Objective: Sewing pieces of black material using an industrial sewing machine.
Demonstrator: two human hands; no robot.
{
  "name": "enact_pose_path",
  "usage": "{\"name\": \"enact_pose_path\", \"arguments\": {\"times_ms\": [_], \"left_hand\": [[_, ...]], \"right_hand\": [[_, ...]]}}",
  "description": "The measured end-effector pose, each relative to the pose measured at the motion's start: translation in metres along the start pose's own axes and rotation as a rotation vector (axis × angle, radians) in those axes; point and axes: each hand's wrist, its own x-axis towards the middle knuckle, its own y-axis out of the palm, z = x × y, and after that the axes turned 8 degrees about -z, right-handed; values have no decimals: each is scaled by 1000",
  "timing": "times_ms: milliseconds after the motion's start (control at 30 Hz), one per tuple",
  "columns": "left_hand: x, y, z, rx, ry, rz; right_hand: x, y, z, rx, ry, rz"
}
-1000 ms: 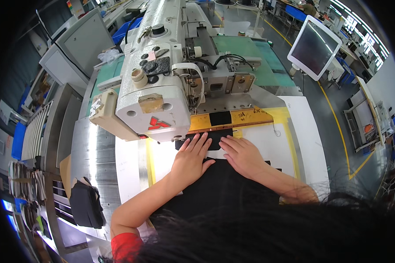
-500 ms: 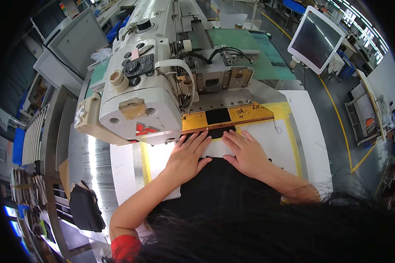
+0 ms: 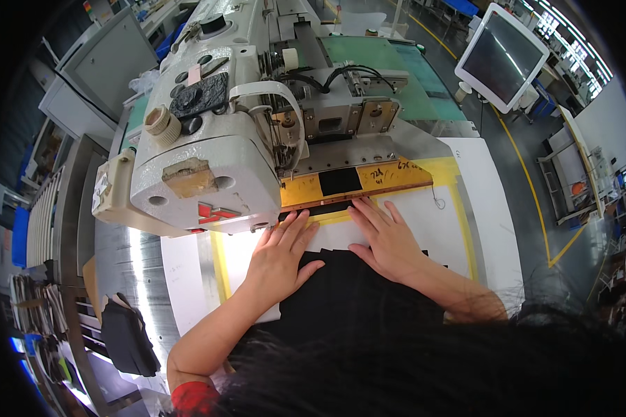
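My left hand (image 3: 277, 258) lies flat with its fingers spread, fingertips by the left part of a black fabric strip (image 3: 325, 208). My right hand (image 3: 388, 242) is also flat and open, its fingertips at the strip's right end. Part of the strip is hidden beneath a yellow clamp plate (image 3: 389, 179) that carries a black patch (image 3: 341, 182). Between and below my hands, a larger piece of black cloth (image 3: 351, 295) covers the white work sheet (image 3: 448, 215). The white sewing machine head (image 3: 202, 167) stands just beyond my left hand.
Yellow tape (image 3: 466, 236) borders the sheet. At the left, folded dark cloth (image 3: 126, 337) rests by the metal table (image 3: 129, 264). A monitor (image 3: 504, 59) stands at the far right, and green plates (image 3: 368, 59) lie behind the clamp.
The view has shifted slightly. Less of the black strip shows in front of the yellow plate. My left hand has drawn back a little to the left; my right hand stays almost in place.
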Motion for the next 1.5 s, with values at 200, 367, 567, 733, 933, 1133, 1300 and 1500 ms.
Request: {"name": "enact_pose_path", "arguments": {"times_ms": [200, 367, 567, 733, 933, 1133, 1300, 1500], "left_hand": [[-1, 0, 0, -15, 22, -40], [-3, 0, -2, -61, -54, -65], [-5, 3, -3, -49, -41, -81], [-7, 5, -6, 12, -54, -108], [-6, 6, -7, 21, -78, -106], [-8, 6, -7, 2, -100, -93], [-9, 6, -9, 41, -125, -116], [-8, 4, -10, 58, -102, -127]], "right_hand": [[-2, -1, 0, 17, -17, -26], [-1, 1, 1, 49, 0, -53], [-2, 1, 1, 52, 10, -63], [0, -2, 2, 14, 34, -40], [2, -2, 2, -12, 40, -49], [2, -1, 1, 35, 50, -61], [1, 0, 2, -38, -11, -107], [0, 3, 0, -8, -30, -134]]}}
